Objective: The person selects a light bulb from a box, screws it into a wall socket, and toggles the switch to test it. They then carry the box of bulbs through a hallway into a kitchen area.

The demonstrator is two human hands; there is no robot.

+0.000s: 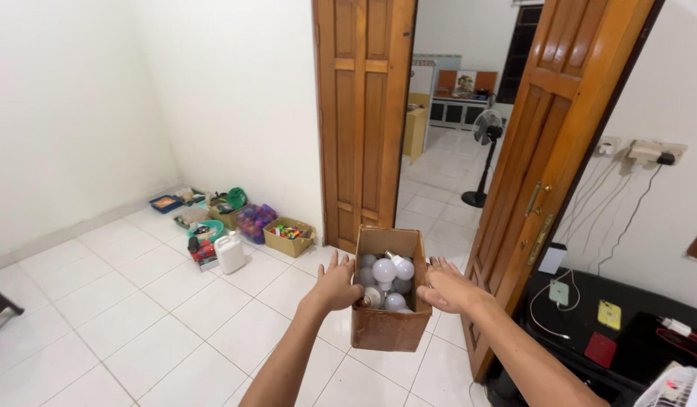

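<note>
Hands on cardboard box, one per side: my left hand and right hand are spread flat against its walls, box carried above white tile floor. White light bulbs fill it. Wooden door just right.

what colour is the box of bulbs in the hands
Brown cardboard box, white bulbs inside; clearest in the head view.

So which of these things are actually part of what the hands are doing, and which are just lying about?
In hand:
- left hand and right hand, one on each side of the open brown cardboard box
- white light bulbs inside it

Lying about:
- white plastic jug on the floor
- small yellow box of bits
- black standing fan beyond the wooden door
- phones on the black table
</note>
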